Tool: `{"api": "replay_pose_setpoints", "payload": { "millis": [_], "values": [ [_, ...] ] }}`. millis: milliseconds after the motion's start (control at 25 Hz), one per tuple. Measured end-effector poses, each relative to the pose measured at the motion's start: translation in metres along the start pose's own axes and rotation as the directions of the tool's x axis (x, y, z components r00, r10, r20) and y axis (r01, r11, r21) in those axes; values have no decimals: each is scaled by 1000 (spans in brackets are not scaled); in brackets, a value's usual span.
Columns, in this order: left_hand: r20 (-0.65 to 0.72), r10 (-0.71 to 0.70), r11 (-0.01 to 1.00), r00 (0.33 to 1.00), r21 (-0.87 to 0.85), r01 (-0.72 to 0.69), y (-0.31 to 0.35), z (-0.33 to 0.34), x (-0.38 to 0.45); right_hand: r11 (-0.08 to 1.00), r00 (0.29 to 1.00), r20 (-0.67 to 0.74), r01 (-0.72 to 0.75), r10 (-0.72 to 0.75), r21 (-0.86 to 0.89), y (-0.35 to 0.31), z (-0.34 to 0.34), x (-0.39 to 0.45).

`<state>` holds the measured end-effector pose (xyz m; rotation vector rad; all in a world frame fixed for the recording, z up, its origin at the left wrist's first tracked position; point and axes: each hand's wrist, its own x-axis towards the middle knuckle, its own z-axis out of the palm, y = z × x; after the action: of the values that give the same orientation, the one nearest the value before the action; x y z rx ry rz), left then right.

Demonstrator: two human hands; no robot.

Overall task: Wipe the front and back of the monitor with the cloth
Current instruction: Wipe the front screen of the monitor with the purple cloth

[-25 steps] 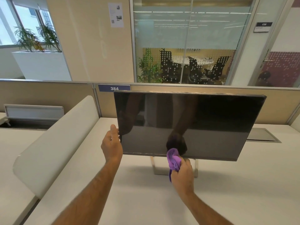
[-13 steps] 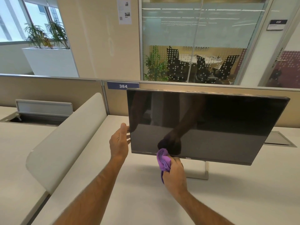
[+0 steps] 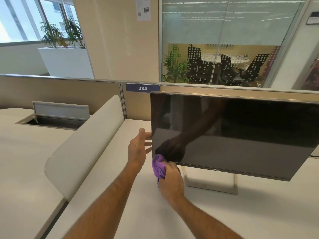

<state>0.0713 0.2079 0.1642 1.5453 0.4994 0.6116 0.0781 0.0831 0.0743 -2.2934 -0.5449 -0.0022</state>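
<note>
A black monitor [image 3: 241, 135] with a dark screen stands on a silver stand [image 3: 211, 184] on the white desk. My right hand [image 3: 170, 179] grips a bunched purple cloth [image 3: 158, 167] and presses it against the screen's lower left corner. My left hand [image 3: 139, 147] is at the monitor's left edge, thumb up in front and fingers reaching behind the panel. The back of the monitor is hidden.
A curved white divider [image 3: 82, 152] runs along the left of the desk [image 3: 138, 213]. A beige partition with a "384" label [image 3: 142, 88] stands behind the monitor. An open cable hatch [image 3: 57, 118] sits in the neighbouring desk at left.
My right hand has slid the cloth leftward along the screen's bottom edge to the lower left corner. The view has shifted left, so the monitor sits further right.
</note>
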Motion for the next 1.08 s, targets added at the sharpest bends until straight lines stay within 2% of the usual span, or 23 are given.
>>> {"api": "replay_pose_setpoints", "payload": {
  "millis": [160, 320, 400, 560, 640, 680, 760, 840, 880, 1080],
  "values": [
    [-7, -25, 1000, 1000, 0, 25, -1, 0, 1, 999, 995, 100, -23, 19, 40, -18, 12, 7],
    [-32, -23, 1000, 999, -13, 23, -1, 2, 0, 992, 950, 291, -121, 110, 20, -23, 13, 18],
    [-45, -12, 1000, 999, -20, 11, -2, 4, -2, 995, 929, 356, -94, 96, -22, -17, 8, 16],
    [-91, -1, 1000, 996, -24, -1, -5, 7, -6, 999, 942, 336, 7, 7, -40, 0, -7, 3],
    [-111, 6, 1000, 994, -9, -7, -6, 10, -8, 984, 950, 299, 128, -88, -120, 9, -22, -4],
    [-123, 14, 1000, 992, -1, -14, -6, 12, -9, 952, 942, 290, 234, -171, -198, 15, -31, -8],
    [-150, 34, 999, 988, 19, -31, -6, 16, -11, 779, 864, 307, 496, -399, -384, 31, -49, -17],
    [-179, 35, 999, 983, 27, -31, -7, 20, -14, 633, 811, 333, 584, -481, -509, 54, -66, -27],
    [-192, 30, 999, 981, 26, -25, -7, 21, -15, 603, 817, 327, 573, -475, -555, 67, -74, -32],
    [-220, 13, 1000, 976, 7, -11, -7, 25, -20, 627, 935, 214, 349, -283, -696, 143, -129, -42]
  ]
}}
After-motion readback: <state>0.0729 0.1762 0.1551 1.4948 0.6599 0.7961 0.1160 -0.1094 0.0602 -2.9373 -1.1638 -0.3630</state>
